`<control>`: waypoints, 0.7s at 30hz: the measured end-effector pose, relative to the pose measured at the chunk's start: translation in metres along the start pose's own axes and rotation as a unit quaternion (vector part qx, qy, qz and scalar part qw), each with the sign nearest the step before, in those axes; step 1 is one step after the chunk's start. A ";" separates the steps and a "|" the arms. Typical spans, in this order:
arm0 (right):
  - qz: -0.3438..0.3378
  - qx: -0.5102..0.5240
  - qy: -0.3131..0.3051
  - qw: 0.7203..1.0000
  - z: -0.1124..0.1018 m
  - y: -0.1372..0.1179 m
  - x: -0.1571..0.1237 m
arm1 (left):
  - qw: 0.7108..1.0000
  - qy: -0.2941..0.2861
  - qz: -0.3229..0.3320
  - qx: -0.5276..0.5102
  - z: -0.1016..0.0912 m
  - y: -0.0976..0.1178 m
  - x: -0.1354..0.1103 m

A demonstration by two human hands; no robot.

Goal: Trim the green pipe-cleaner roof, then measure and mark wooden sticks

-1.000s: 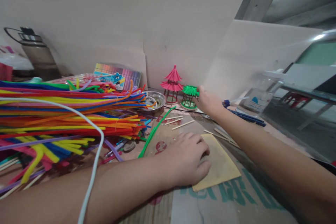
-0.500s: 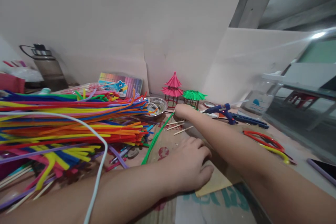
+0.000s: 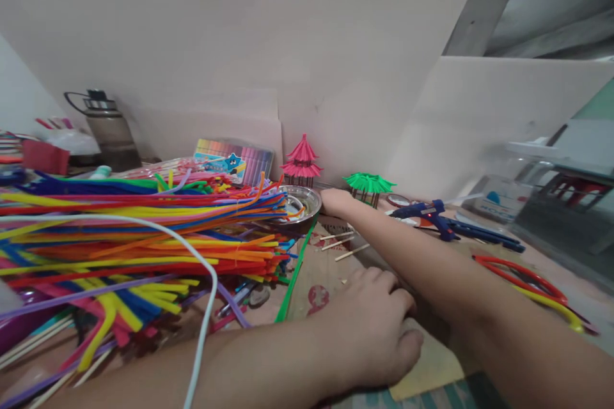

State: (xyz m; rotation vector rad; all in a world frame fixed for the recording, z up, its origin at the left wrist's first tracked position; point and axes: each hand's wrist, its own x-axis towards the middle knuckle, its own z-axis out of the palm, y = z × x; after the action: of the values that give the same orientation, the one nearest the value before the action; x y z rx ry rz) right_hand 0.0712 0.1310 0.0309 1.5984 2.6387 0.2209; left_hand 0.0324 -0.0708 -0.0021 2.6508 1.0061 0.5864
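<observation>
In the head view, your right hand [image 3: 334,202] reaches to the back of the table, just beside the pink two-tiered model pavilion [image 3: 303,163] and the rim of the metal bowl [image 3: 314,203]. Its fingers are turned away, so you cannot tell whether they are closed on anything. Your left hand [image 3: 371,323] lies palm down on the printed cardboard [image 3: 307,297], fingers loosely bent, near the yellow sheet [image 3: 426,367]; its underside is hidden, so you cannot tell its grip either.

Around you, the bowl stands in front of the pink pavilion and hides its base. A white cable [image 3: 209,268] crosses in front of your left forearm, and your right forearm covers part of the work area. The green-roofed model pavilion [image 3: 369,182] stands behind that forearm, with the blue glue gun [image 3: 419,210] to its right and a clear plastic container [image 3: 499,198] farther right. Chenille stems [image 3: 144,230] crowd your left side, before the marker set [image 3: 256,165] and the water bottle [image 3: 112,134].

Counting, you have two pavilions, one bowl, one glue gun, one marker set, one bottle and three pale wooden sticks [image 3: 352,252] near the bowl; one green stem [image 3: 296,276] lies apart on the cardboard. The heaped stems are too tangled to count.
</observation>
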 end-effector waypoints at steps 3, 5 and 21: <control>0.021 -0.018 0.034 0.999 -0.007 0.014 -0.018 | 1.000 -0.006 -0.006 -0.002 0.001 0.001 0.001; 0.042 -0.030 0.068 0.996 -0.014 0.030 -0.034 | 1.000 -0.008 -0.005 0.005 0.001 0.001 0.002; 0.095 -0.026 0.169 0.981 -0.003 0.105 -0.051 | 1.000 -0.007 -0.007 0.002 -0.002 0.004 0.003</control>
State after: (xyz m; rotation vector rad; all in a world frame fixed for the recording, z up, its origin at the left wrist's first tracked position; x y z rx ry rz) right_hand 0.1867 0.1335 0.0474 1.9501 2.6761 0.6168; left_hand 0.0359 -0.0715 0.0020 2.6450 1.0228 0.5623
